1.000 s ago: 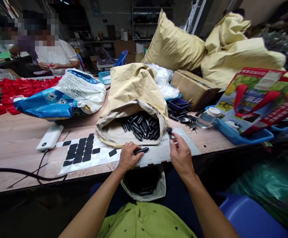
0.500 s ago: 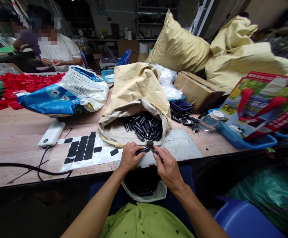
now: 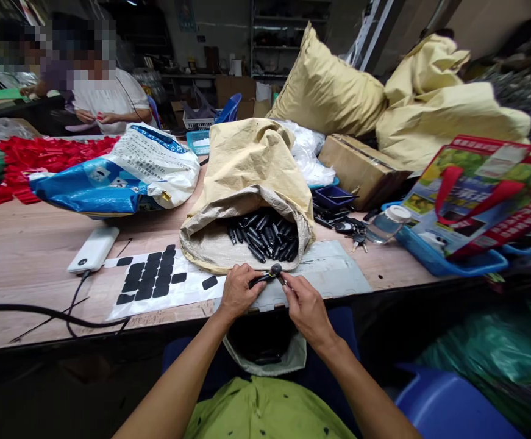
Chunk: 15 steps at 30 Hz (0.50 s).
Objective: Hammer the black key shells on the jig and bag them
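Observation:
My left hand (image 3: 241, 290) is closed on a slim black piece (image 3: 260, 278) just in front of the open mouth of a beige sack (image 3: 251, 152). My right hand (image 3: 305, 306) pinches a small tool with a round black head (image 3: 276, 269), which meets the end of the black piece. Inside the sack mouth lies a heap of black pieces (image 3: 267, 235). Under both hands is a grey sheet (image 3: 333, 271) at the table's front edge. A white sheet with black square stickers (image 3: 149, 277) lies to the left.
A white power bank (image 3: 94, 249) with a cable is on the left, behind it a blue-white bag (image 3: 123, 174) and red pieces (image 3: 55, 158). Keys, a jar (image 3: 388, 224) and a blue tray (image 3: 452, 262) stand right. An open bag (image 3: 269, 363) hangs below the edge. Two people sit back left.
The black piece and the tool's round head have shifted slightly against each other between my hands. The whole view has moved a little.

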Motion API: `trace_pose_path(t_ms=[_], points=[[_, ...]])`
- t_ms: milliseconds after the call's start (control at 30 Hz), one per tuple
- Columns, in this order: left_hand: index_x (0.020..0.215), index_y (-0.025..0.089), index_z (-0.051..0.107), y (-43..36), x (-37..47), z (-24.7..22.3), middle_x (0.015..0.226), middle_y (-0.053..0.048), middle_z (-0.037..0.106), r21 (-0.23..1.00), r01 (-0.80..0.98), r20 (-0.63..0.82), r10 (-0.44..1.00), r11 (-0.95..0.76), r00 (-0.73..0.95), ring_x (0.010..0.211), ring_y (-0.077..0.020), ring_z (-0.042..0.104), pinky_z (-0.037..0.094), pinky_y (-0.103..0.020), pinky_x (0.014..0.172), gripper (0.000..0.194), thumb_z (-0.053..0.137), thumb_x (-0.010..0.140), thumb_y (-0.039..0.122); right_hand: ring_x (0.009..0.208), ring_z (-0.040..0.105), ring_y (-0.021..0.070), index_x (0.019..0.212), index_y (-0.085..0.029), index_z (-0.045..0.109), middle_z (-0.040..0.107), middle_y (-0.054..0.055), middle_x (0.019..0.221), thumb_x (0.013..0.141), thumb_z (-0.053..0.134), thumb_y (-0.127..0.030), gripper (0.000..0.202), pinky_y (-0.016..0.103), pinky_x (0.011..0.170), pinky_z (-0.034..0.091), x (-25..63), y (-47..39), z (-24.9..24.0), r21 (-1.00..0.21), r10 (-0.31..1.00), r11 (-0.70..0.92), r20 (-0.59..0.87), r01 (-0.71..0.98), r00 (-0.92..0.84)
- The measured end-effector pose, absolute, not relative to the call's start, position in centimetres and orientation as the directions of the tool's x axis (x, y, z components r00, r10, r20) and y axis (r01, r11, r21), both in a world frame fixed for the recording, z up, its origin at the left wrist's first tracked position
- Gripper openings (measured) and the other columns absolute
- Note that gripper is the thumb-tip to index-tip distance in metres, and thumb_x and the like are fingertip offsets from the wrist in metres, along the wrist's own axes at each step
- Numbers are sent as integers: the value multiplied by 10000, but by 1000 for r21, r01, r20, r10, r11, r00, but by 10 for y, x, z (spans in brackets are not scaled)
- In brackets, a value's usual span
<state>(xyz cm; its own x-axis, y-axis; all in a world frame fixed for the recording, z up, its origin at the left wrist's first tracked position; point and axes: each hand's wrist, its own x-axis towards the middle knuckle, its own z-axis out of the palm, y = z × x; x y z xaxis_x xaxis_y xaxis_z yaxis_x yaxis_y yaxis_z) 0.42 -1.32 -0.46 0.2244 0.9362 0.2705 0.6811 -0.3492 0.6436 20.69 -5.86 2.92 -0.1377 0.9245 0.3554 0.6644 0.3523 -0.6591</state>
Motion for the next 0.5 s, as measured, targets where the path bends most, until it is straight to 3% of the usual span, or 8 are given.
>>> trace_pose_path(t_ms=[200,367,500], points=[[1026,242,769,-15,6,-4,897,-35,667,635,691,275,937,-346,217,912,-225,567,425,-362,840,182,743,852,284,989,655,232,1284,-188,665,693,99,1071,991,476,-230,351,358,891,515,242,-41,44,-619,877,270,474,737,77],[1008,249,754,-17,8,-2,912,-36,663,602,716,283,933,-354,222,928,-239,566,419,-372,840,193,766,827,315,880,639,228,1217,-214,733,696,94,1039,902,562,-172,361,329,754,471,290,-3,44,-397,874,-103,401,912,274],[1015,250,749,-16,9,-3,926,-37,666,604,712,292,931,-358,220,935,-241,568,421,-372,843,191,758,836,318,833,624,232,1179,-221,768,692,114,984,874,572,-137,372,331,697,441,302,16,25,-255,910,-188,317,949,266]])
